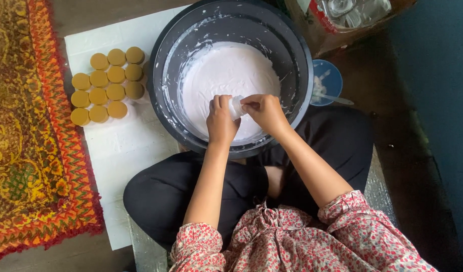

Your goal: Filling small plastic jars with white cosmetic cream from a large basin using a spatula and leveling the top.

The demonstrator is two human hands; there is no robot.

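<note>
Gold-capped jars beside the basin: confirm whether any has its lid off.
No. Every one of the gold-capped jars on the white sheet shows its lid on.

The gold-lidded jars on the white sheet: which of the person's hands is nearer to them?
Left. The left hand is over the basin, on the side toward the jars; the right hand is beyond it.

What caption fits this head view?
Both hands, left hand and right hand, hold a small white jar over a basin of white cream.

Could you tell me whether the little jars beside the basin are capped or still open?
Capped. Every one of the small jars on the white sheet left of the dark basin shows a golden-brown lid on top.
</note>
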